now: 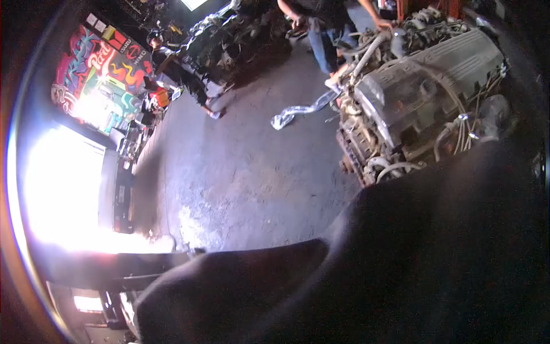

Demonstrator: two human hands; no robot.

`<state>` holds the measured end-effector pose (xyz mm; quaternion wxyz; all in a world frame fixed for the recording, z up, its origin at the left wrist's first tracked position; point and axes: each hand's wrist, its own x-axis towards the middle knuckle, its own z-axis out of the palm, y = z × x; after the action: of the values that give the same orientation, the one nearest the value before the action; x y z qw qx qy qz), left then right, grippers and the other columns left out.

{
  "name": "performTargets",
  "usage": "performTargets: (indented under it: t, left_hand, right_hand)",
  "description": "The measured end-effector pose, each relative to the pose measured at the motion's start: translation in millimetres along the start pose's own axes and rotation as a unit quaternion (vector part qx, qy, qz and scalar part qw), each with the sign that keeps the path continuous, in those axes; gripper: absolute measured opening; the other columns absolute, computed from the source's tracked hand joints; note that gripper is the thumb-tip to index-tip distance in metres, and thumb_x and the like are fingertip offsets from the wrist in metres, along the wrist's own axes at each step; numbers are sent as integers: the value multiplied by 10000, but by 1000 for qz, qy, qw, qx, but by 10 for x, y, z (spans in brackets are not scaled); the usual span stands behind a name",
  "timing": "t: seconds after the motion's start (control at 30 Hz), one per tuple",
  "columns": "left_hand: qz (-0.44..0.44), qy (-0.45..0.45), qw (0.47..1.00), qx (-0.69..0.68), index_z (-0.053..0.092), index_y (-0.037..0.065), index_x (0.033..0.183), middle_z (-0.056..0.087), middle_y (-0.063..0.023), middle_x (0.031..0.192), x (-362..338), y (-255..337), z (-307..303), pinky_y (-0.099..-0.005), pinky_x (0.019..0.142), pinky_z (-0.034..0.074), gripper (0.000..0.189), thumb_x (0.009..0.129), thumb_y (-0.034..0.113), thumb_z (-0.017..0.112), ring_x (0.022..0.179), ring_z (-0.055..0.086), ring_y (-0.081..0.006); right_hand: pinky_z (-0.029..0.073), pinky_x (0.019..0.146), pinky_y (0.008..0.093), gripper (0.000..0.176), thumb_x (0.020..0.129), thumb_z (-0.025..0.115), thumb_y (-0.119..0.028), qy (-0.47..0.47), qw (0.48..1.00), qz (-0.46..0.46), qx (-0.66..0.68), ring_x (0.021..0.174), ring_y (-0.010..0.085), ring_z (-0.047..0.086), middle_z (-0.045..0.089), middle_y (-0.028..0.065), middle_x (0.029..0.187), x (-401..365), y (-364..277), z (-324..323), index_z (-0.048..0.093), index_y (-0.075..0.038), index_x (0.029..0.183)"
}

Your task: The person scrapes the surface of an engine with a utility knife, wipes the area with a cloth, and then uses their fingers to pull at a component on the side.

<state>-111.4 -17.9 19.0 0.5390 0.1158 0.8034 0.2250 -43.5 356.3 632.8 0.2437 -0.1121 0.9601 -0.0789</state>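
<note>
Neither of my hands shows in the head view. Dark cloth (366,275), which looks like clothing close to the camera, fills the lower part of the picture and hides whatever lies behind it. Just beyond the cloth, at the right, stands a large greasy engine (424,92) with a long ribbed cover. Pipes and loose cables (467,123) run along its near side. Whether either hand touches the engine cannot be seen.
A person in jeans (323,49) stands behind the engine, a hand (385,24) resting on its far end. Another person in dark clothes (186,77) is near the painted wall (103,74). Crumpled silvery material (298,110) lies on the concrete floor (246,172). Dark machinery (235,40) stands behind.
</note>
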Motion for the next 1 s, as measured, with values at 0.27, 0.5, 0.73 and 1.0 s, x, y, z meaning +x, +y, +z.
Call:
performTargets:
  t: [0.27,0.5,0.73,1.0]
  left_hand:
    - [-6,61,993,-100,633,58,1021,667,-45,842,122,306,28,-284,518,480,276,827,255,634,671,623,-130]
    - [59,60,996,23,668,60,982,673,-77,802,127,-95,279,-339,671,504,334,775,323,673,711,629,-171]
    - [19,-22,997,-69,658,18,945,677,-67,822,131,-930,463,-334,661,500,331,778,304,668,713,636,-188]
    - [-65,19,997,-47,666,32,944,683,-74,799,260,-36,-122,-297,638,514,272,788,255,653,650,651,-146]
  right_hand:
    - [471,740,420,461,798,585,-311,-59,987,118,95,880,305,576,580,212,923,57,243,718,488,-43,1161]
    - [484,800,398,579,696,663,-441,63,891,403,200,904,316,604,609,211,1005,-232,1386,3941,540,-34,1088]
    - [485,791,396,581,694,670,-438,10,659,580,479,896,308,607,612,206,998,-1366,402,6407,543,-33,1090]
    - [486,781,395,584,692,678,-435,11,572,616,542,887,299,611,616,201,989,-1697,-343,6695,546,-31,1092]
